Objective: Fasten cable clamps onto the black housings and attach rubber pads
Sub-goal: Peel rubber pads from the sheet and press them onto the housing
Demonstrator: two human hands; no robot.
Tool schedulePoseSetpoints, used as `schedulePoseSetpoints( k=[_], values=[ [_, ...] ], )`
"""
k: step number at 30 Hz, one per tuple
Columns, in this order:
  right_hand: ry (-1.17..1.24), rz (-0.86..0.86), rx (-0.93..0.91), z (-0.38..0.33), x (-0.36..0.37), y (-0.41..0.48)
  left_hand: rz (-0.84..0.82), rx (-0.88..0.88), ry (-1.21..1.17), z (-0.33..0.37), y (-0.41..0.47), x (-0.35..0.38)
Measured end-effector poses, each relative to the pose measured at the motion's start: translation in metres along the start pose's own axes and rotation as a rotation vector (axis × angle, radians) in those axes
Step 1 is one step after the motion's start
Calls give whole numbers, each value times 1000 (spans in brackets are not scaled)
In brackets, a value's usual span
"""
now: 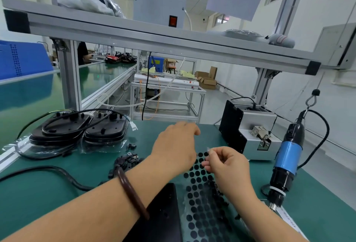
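Pad sheet (198, 203) beneath right hand (229, 166), pinching a clear bit (208, 149); left hand (175, 145) relaxed.

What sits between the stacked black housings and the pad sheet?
A loose pile of black cable clamps lies on the green mat between the housings and the pad sheet, in the head view.

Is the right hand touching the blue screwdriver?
Apart. The head view shows bare green table between the right hand, pinching a clear scrap, and the blue screwdriver.
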State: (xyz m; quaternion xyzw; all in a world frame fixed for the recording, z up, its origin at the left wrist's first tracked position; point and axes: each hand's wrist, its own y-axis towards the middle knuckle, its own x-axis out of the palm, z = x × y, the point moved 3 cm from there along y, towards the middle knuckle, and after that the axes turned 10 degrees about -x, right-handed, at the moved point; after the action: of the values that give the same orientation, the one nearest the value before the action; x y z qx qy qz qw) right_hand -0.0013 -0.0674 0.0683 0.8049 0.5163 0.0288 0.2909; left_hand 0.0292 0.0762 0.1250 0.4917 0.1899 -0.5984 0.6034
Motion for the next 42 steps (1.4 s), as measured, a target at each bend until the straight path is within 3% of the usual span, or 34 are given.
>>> schedulePoseSetpoints(
  k=[2,4,8,15,21,25,32,34,38,42],
  values=[
    [47,10,15,1,0,1,23,56,-122,7,-12,0],
    [117,5,32,1,1,1,-97,28,-212,11,-21,6],
    [297,11,88,2,5,1,-232,-63,-269,8,-21,15],
    [338,-13,80,1,5,1,-320,-140,-308,3,-17,14],
    [62,52,-5,-3,1,1,-189,-150,-453,6,-25,8],
    [-103,50,-93,-10,1,-2,-228,-145,-497,14,-30,11],
    [-158,-84,-247,-25,3,-8,-255,-250,-625,3,-23,16],
    [-95,-73,-198,-27,1,-6,-258,-404,-851,-6,-21,14],
    [341,-90,83,-31,-1,-2,-362,-581,-1350,-18,-25,2],
    [485,-205,148,-40,7,-7,-414,-540,-1400,-20,-35,-5]
  ],
)
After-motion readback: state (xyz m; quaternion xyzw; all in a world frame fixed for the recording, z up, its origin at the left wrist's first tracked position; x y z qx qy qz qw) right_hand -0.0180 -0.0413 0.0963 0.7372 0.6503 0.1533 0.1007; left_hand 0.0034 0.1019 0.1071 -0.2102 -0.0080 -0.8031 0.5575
